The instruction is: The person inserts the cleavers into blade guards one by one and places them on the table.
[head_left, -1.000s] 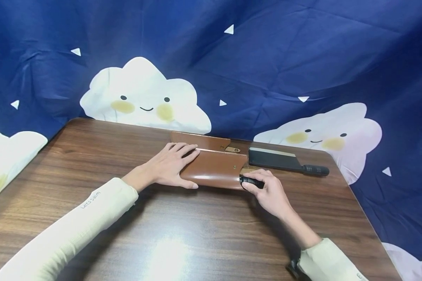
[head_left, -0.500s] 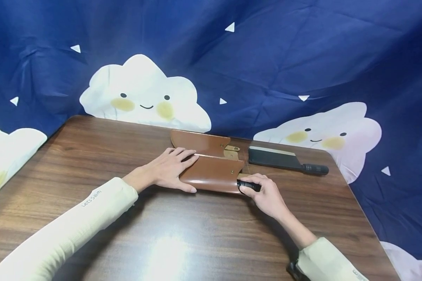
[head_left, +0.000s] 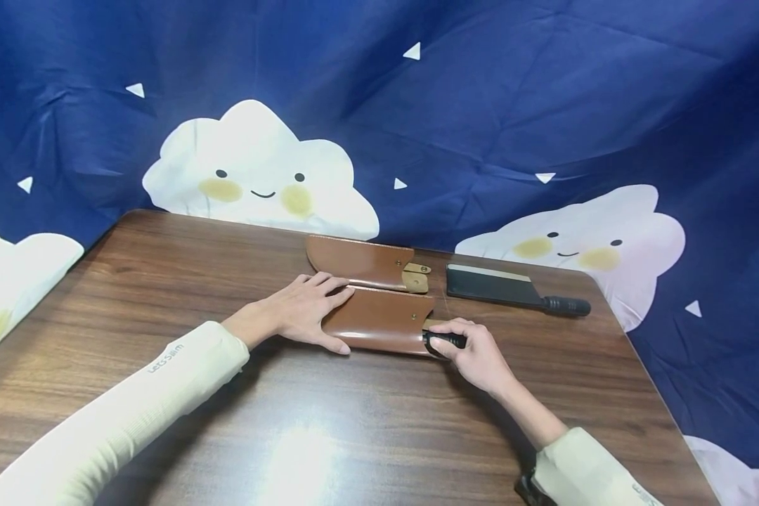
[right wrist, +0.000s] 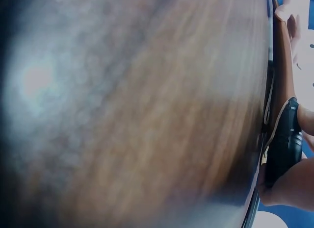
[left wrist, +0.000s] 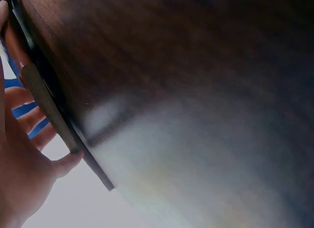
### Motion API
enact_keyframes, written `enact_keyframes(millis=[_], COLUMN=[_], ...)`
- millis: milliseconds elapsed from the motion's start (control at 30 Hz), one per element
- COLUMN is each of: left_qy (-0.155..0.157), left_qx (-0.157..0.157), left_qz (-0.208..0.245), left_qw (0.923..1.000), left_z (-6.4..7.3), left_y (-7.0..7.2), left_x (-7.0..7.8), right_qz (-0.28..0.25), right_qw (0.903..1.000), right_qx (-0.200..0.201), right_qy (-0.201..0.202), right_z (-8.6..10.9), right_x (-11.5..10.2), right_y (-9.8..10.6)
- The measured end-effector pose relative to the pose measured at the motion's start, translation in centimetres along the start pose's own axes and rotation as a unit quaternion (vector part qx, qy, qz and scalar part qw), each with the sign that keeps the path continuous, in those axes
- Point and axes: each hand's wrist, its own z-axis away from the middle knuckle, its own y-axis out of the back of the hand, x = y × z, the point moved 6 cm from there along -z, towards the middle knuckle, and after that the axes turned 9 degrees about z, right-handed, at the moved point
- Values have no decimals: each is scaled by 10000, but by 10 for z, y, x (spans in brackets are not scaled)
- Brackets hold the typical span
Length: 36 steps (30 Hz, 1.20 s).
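One sheath (head_left: 382,320) has edged away from another sheath (head_left: 357,260) (left hand (head_left: 306,309) spread atop, right hand (head_left: 478,355) gripping handle (head_left: 453,340)).

The head camera looks forward and down across the table (head_left: 430,422). Both wrist cameras sit closer, low over what seems the same table, blurred, and share the brown sheath (head_left: 379,320): ten o'clock in the left view, two in the right.

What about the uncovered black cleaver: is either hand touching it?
No, the cleaver lies apart, while the right hand grips another black handle and the left hand touches a brown sheath.
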Motion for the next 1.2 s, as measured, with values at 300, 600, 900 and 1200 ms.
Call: enact_keyframes(millis=[300,600,900,1200], left_qy=[11,42,27,17], left_qx=[-71,-146,-205,-209], left_qz=[-60,-77,-112,-158], left_qw=[10000,9999,9997,9997], left_z=[0,-1,1,0], left_y=[-3,-2,-1,-3], left_x=[-1,1,2,1], right_qz=[-81,137,150,727], right_qw=[9999,9999,9995,9942], right_qx=[-81,-81,-249,-719], right_qy=[-17,8,-101,330], right_z=[-1,-1,-1,-3], right_x=[1,-1,-2,-7], right_y=[-2,0,-1,1])
